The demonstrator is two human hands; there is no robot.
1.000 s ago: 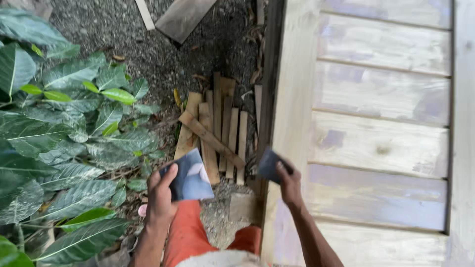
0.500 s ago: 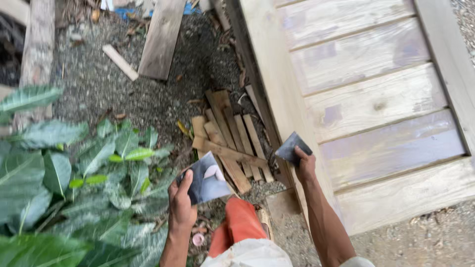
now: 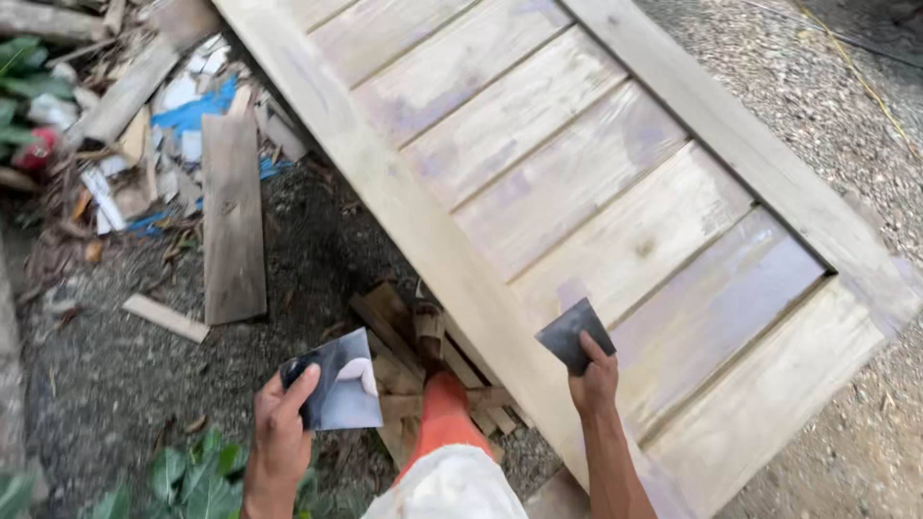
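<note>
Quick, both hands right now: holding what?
Left hand: closed on a flat grey plate carrying white paste.
Right hand: closed on a dark flat scraper over the wooden door panel.

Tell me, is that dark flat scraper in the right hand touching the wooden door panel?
Cannot tell. In the head view the scraper, pinched by the right hand, overlaps the door panel, but from above no contact or gap shows plainly.

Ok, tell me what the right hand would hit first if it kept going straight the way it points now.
Likely the wooden panel door. The right hand holds a dark flat scraper aimed up and forward over the boards, so its edge would meet them first. How high it sits above them is unclear.
</note>
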